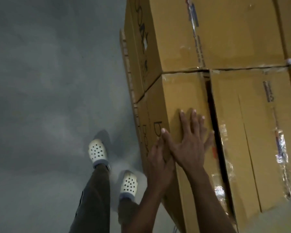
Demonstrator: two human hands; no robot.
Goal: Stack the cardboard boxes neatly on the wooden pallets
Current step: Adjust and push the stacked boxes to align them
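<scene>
Near box: the cardboard box (pixel 183 98) under the hands sits in the top layer of a stack, at its outer corner beside the floor; judged to be the one being squared up.
Gap: a dark slot (pixel 212 111) runs between this box and the neighbouring box (pixel 252 132), so the two are just apart, not flush; closing it looks like the reason for the push.
Right hand: the right hand (pixel 186 145) lies flat on the box top, fingers spread, little finger at the slot's edge; an open palm, grasping nothing, which suits sliding the box, not lifting it.
Left hand: the left hand (pixel 158 165) presses flat on the box's outer side near the top edge, thumb side touching the right hand; also open, closed on nothing. Pressing from that side would drive the box toward its neighbour.
Far box: another box (pixel 217 34) butts against the near one's far end along a taped seam.
Pallet: a light slatted edge (pixel 126 64) shows low beside the stack; probably the wooden pallet, too blurred to be sure.
Feet: two white clogs (pixel 97 150) stand on the grey floor (pixel 40 81) beside the stack, one ahead of the other, a braced stance.
Progress: stack largely built; alignment is what remains here.
</scene>
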